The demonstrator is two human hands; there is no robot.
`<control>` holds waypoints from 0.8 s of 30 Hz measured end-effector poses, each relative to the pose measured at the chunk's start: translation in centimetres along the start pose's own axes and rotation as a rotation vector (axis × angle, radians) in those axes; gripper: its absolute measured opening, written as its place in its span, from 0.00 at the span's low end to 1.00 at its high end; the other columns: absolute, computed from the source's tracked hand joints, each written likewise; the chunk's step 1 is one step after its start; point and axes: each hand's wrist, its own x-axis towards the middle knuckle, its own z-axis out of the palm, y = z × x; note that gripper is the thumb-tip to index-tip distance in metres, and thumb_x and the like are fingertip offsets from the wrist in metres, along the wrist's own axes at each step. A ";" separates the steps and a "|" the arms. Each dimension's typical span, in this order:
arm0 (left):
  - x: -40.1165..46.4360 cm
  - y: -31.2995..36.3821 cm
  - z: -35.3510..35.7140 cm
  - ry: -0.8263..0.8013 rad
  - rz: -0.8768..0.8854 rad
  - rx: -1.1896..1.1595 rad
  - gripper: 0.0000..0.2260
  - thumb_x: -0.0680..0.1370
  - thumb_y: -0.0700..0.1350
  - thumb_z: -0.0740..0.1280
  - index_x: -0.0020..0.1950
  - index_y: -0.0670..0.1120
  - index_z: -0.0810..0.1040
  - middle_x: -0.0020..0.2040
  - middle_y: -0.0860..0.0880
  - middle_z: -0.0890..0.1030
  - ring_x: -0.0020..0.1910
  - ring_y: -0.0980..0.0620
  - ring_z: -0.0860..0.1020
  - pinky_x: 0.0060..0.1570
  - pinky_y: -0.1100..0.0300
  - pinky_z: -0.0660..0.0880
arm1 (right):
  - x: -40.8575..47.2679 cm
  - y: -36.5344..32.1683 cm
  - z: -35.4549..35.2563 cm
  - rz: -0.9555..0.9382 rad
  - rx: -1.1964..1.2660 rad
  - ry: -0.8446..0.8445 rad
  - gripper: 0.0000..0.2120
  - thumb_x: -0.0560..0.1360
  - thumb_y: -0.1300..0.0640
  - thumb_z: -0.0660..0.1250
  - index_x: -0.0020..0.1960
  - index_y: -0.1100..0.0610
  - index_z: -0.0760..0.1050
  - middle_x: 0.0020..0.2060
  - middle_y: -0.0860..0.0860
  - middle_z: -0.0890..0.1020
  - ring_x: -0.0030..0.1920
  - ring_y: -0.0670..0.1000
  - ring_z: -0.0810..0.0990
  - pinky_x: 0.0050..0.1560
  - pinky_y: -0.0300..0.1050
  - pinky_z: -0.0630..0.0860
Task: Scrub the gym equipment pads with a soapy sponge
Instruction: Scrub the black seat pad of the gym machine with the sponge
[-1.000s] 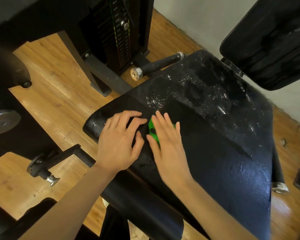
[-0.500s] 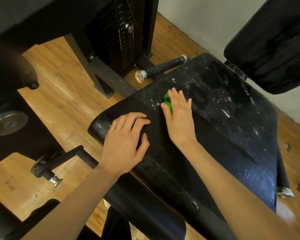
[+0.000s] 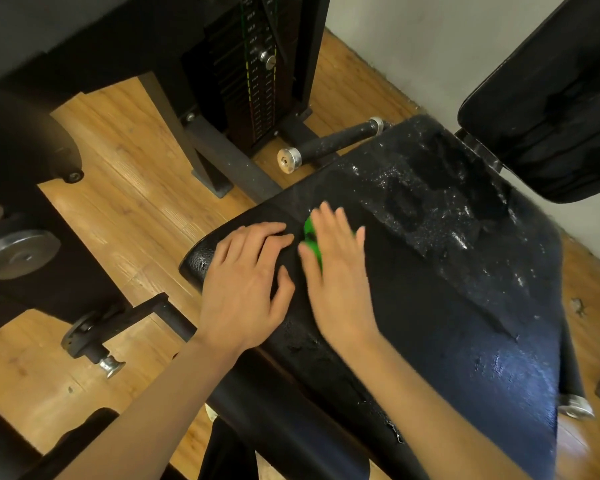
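A black padded seat point(image 3: 447, 323) of a gym machine fills the middle of the view; its far part is wet and speckled with soap foam. My right hand point(image 3: 336, 271) lies flat, fingers straight, pressing a green sponge point(image 3: 309, 233) onto the pad; only a green edge of the sponge shows beside the thumb. My left hand point(image 3: 246, 282) rests flat on the pad's left front corner, fingers spread, just left of the right hand. A second black pad, the backrest point(image 3: 551, 109), stands at the upper right.
The weight stack point(image 3: 257, 64) and its steel frame stand behind the seat. A handle bar with a metal end cap point(image 3: 290, 161) juts out left of the seat. Weight plates point(image 3: 18, 254) and an adjuster knob point(image 3: 110, 365) are at the left above the wooden floor point(image 3: 125, 188).
My right hand pushed the sponge away toward the foamy far part of the pad, then pulled it back beside the left hand. The left hand has stayed put.
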 end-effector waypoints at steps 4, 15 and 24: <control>0.0 -0.1 0.0 -0.011 0.006 -0.009 0.18 0.77 0.46 0.58 0.63 0.41 0.78 0.64 0.45 0.77 0.63 0.48 0.72 0.67 0.52 0.64 | 2.3 2.2 -0.6 -0.077 -0.050 -0.048 0.24 0.83 0.52 0.56 0.77 0.54 0.56 0.77 0.48 0.55 0.77 0.45 0.47 0.74 0.39 0.34; 0.2 -0.3 -0.4 -0.051 -0.041 -0.022 0.20 0.78 0.44 0.58 0.68 0.41 0.75 0.68 0.46 0.75 0.68 0.48 0.72 0.76 0.52 0.57 | 5.2 2.2 -0.5 -0.040 -0.049 -0.035 0.24 0.83 0.52 0.55 0.77 0.55 0.57 0.77 0.49 0.56 0.77 0.47 0.47 0.73 0.39 0.34; 0.2 -0.1 -0.2 0.000 -0.088 -0.061 0.19 0.76 0.45 0.58 0.63 0.40 0.77 0.65 0.44 0.76 0.66 0.48 0.72 0.71 0.53 0.62 | 3.4 0.6 -0.1 -0.199 -0.004 -0.146 0.24 0.83 0.52 0.55 0.77 0.56 0.58 0.77 0.49 0.58 0.77 0.45 0.47 0.75 0.39 0.35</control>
